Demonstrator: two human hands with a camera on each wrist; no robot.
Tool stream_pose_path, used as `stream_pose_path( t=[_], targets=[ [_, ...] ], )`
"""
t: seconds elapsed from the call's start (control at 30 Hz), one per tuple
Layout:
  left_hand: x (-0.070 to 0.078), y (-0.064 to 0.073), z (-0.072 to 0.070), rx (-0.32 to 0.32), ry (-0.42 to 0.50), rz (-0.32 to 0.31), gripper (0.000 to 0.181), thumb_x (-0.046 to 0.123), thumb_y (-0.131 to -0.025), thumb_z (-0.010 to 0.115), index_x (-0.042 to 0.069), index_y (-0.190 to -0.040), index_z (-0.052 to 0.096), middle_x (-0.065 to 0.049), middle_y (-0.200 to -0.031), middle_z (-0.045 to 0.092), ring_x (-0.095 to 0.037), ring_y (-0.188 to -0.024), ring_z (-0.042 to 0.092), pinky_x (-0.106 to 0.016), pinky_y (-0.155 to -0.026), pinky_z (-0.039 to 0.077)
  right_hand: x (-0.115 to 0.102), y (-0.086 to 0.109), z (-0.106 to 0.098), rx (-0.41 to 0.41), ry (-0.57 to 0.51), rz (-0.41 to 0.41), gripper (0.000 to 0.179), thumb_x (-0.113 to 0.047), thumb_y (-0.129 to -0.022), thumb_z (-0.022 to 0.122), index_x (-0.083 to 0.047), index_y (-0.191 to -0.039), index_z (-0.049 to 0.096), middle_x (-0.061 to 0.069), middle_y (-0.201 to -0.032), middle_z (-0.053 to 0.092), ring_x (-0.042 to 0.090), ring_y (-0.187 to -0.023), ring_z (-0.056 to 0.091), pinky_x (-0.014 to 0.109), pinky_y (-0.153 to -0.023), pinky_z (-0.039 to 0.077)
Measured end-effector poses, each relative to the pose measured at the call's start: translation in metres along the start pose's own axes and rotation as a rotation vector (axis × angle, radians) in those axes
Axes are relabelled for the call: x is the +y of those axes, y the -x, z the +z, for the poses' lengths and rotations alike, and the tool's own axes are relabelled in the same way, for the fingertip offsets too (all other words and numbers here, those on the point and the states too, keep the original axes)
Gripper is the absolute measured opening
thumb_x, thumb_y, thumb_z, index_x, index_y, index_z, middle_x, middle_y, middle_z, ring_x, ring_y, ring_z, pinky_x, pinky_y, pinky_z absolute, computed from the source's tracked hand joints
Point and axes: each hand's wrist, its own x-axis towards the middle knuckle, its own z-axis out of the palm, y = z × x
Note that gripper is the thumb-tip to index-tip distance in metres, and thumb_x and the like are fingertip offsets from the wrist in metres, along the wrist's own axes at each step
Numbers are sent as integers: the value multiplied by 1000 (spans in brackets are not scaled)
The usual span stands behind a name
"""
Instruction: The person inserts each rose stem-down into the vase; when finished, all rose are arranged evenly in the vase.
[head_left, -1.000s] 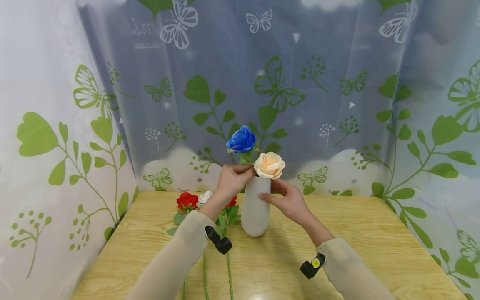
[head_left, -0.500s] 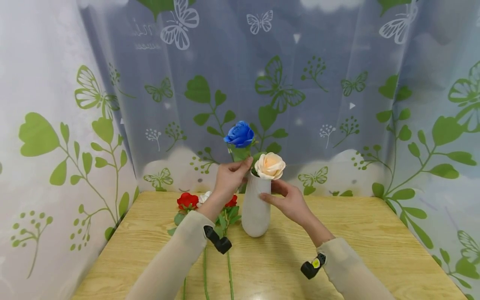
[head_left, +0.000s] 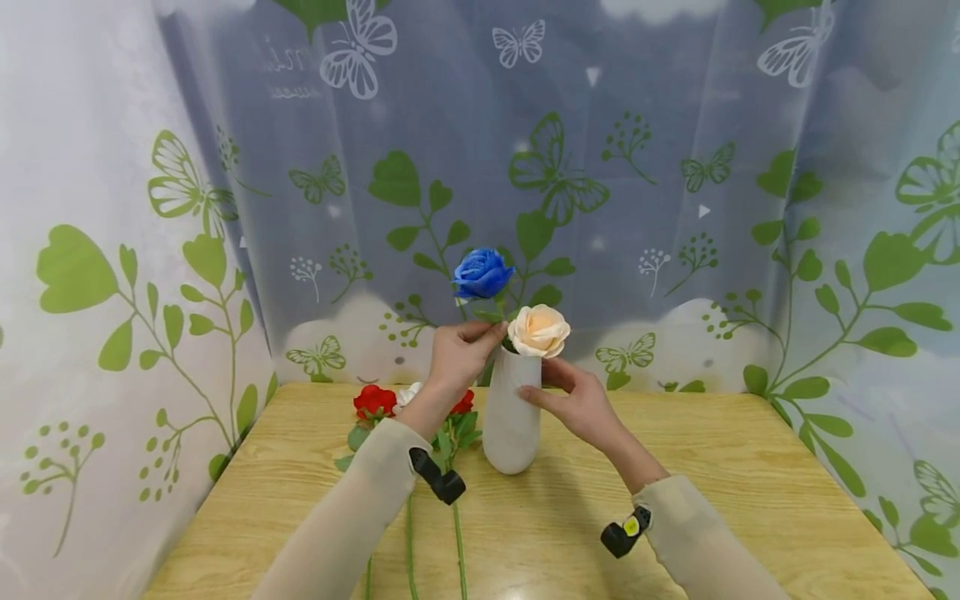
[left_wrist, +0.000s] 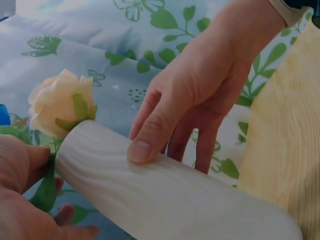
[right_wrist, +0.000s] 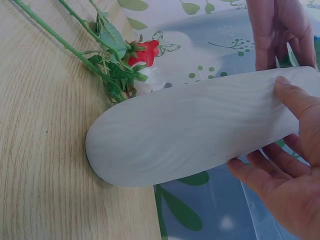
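A white ribbed vase (head_left: pixel 513 417) stands upright on the table, with a cream rose (head_left: pixel 539 331) at its mouth. My right hand (head_left: pixel 573 402) grips the vase's upper right side, thumb on the near face and fingers behind, as the right wrist view (right_wrist: pixel 285 165) also shows. At the left of the rim, my left hand (head_left: pixel 463 354) pinches the stem of a blue rose (head_left: pixel 482 273) just below its bloom. In the left wrist view, a green leaf (left_wrist: pixel 45 192) hangs by the left fingers, right at the rim; the stem's lower part is hidden.
Left of the vase lie two red roses (head_left: pixel 374 402) and a white rose (head_left: pixel 408 395), their green stems (head_left: pixel 410 542) running toward the near edge of the wooden table (head_left: pixel 675 467). A patterned curtain (head_left: pixel 645 250) hangs behind and at both sides.
The blue rose rose slightly, then came down a little and turned, its bloom now facing more to the right. My left hand shifted slightly with it. The right hand and vase stayed in place.
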Motion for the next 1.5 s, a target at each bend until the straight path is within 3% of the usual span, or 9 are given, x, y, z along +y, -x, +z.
stream_pose_path(
  t=[0.23, 0.37, 0.53, 0.73, 0.8, 1.03, 1.2, 1.4, 1.5],
  targets=[
    [-2, -3, -3, -53, -181, 104, 21, 19, -97, 76, 3, -108, 83, -18, -101, 80, -25, -87, 76, -25, -70, 58, -2, -1, 1, -1, 2, 12, 62, -35, -95, 81, -17, -149, 59, 12, -142, 67, 34, -130, 65, 51, -103, 60],
    [-3, -1, -3, -102, -246, 118, 24, 22, -96, 73, 4, -108, 84, -17, -101, 81, -24, -86, 76, -24, -67, 57, -2, -2, 1, 2, 1, 10, 59, -34, -94, 82, -17, -147, 61, 11, -141, 68, 33, -129, 66, 50, -103, 60],
    [-5, -1, -2, -57, -215, 116, 28, 23, -93, 76, 0, -107, 83, -9, -79, 79, -13, -66, 65, -23, -58, 50, -2, -2, 1, 13, 5, 3, 56, -31, -94, 83, -16, -144, 63, 12, -138, 70, 33, -127, 67, 50, -101, 60],
    [-6, -3, -4, -25, -120, 158, 31, 21, -94, 77, -8, -104, 79, 11, -52, 45, -6, -47, 36, -23, -46, 31, -2, -3, 0, 20, 9, 5, 55, -32, -94, 83, -17, -144, 64, 11, -137, 70, 32, -126, 67, 51, -102, 60],
    [-6, -3, -4, -13, -94, 166, 28, 20, -94, 79, -8, -99, 81, 14, -53, 54, -4, -46, 37, -23, -46, 31, -2, -3, 1, 17, 11, 4, 55, -31, -94, 83, -16, -144, 64, 11, -137, 70, 32, -127, 67, 51, -103, 60],
    [-7, -2, -2, -40, -222, 194, 24, 15, -92, 77, -3, -76, 82, 0, -59, 71, -3, -53, 47, -21, -54, 40, -1, -2, 2, 11, 3, -2, 55, -30, -94, 82, -15, -144, 63, 12, -137, 70, 33, -127, 67, 50, -102, 61],
    [-6, -3, -1, -61, -198, 129, 22, 14, -90, 76, -3, -76, 82, -6, -66, 76, -5, -55, 49, -23, -54, 40, 0, -1, 2, 16, -1, -9, 56, -29, -94, 83, -15, -145, 63, 13, -137, 70, 34, -127, 67, 51, -103, 60],
    [-9, -1, -7, -121, -136, 43, 21, 18, -91, 79, 3, -106, 83, -14, -108, 81, -16, -96, 74, -33, -85, 63, 1, 0, 1, 21, 3, -3, 56, -30, -94, 83, -16, -144, 63, 12, -137, 70, 33, -126, 68, 51, -102, 60],
    [-13, 1, -14, -173, -113, 20, 34, 22, -94, 80, 9, -125, 79, -12, -124, 78, -26, -116, 73, -43, -99, 62, 1, 0, 0, 18, 5, -4, 57, -31, -94, 82, -16, -145, 62, 12, -137, 70, 33, -127, 67, 51, -103, 60]
  ],
)
